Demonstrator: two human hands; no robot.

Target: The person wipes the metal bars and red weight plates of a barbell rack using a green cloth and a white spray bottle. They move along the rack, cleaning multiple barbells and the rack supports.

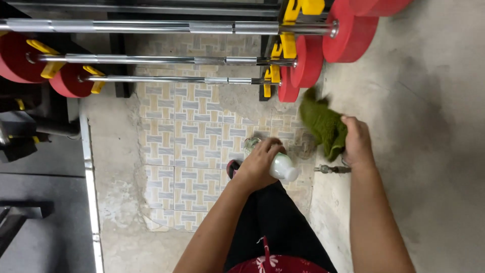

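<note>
white plastic bottle (281, 166) in left hand (260, 163), green cloth (324, 125) in right hand (356, 142)

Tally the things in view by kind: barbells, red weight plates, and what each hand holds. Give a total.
Barbells on the rack: 3
Red weight plates: 6
White plastic bottle, in the left hand: 1
Green cloth, in the right hand: 1
Total: 11
</note>
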